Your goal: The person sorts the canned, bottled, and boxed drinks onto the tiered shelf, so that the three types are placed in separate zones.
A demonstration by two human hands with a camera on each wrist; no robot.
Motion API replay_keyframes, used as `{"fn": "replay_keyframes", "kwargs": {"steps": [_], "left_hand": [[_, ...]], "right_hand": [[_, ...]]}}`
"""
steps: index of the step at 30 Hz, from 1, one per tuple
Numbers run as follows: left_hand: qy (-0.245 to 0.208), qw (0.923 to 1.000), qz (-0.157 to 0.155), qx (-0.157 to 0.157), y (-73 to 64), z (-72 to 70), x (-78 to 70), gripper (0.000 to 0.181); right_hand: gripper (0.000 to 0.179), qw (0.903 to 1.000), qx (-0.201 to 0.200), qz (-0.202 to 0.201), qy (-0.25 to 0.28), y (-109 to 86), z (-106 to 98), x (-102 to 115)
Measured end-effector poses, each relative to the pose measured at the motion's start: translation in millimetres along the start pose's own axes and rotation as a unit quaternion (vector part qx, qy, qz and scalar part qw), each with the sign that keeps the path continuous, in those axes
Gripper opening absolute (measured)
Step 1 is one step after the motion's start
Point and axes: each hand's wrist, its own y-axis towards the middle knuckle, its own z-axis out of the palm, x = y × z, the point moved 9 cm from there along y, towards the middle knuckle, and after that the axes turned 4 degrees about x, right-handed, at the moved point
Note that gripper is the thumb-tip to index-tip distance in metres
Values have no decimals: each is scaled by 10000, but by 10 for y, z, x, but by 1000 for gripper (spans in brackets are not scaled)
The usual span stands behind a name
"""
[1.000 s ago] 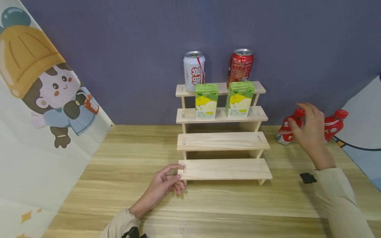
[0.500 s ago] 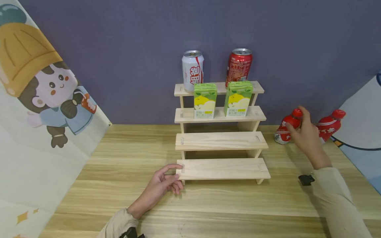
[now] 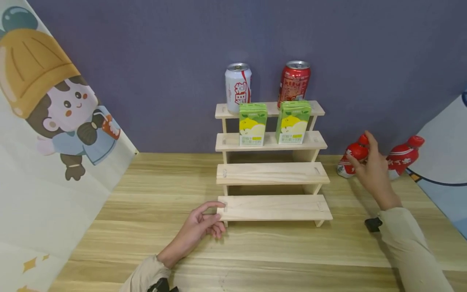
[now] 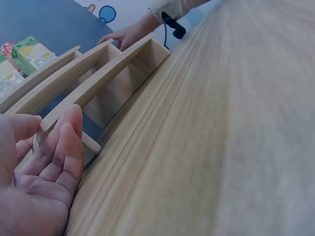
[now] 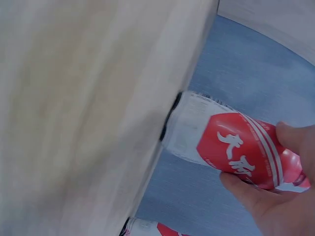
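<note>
A wooden four-step display rack (image 3: 273, 207) stands on the table, and my left hand (image 3: 198, 227) pinches the left end of its lowest step, fingertips over the edge. At the back right, my right hand (image 3: 373, 174) has thumb and fingers round a red-and-white drink bottle (image 3: 347, 159), which stands upright against the wall. In the right wrist view the bottle (image 5: 241, 147) lies between the thumb and a finger, its red label showing and its neck partly hidden by the hand. A second red bottle (image 3: 405, 156) stands just right of that hand.
The top step bears a white can (image 3: 235, 87) and a red can (image 3: 294, 83). Two green juice boxes (image 3: 252, 125) stand on the step below. A dark wall (image 3: 164, 81) rises behind the table. A black cable (image 3: 441, 183) runs at the far right.
My right hand has moved left and slightly down, from in front of the gap between the bottles onto the left bottle. My left hand has stayed at the rack's lowest step.
</note>
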Motion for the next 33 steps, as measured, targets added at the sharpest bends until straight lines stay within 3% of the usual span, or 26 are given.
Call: {"fn": "replay_keyframes", "kwargs": {"steps": [17, 27, 33], "left_hand": [[7, 10000, 17, 34, 2, 17, -13, 41], [92, 10000, -2, 12, -10, -3, 3, 42], [52, 10000, -11, -43, 3, -13, 6, 40]], "right_hand": [[86, 9994, -178, -281, 12, -3, -81, 38], [88, 9997, 92, -193, 83, 15, -38, 105], [87, 9997, -18, -233, -72, 23, -104, 168]]}}
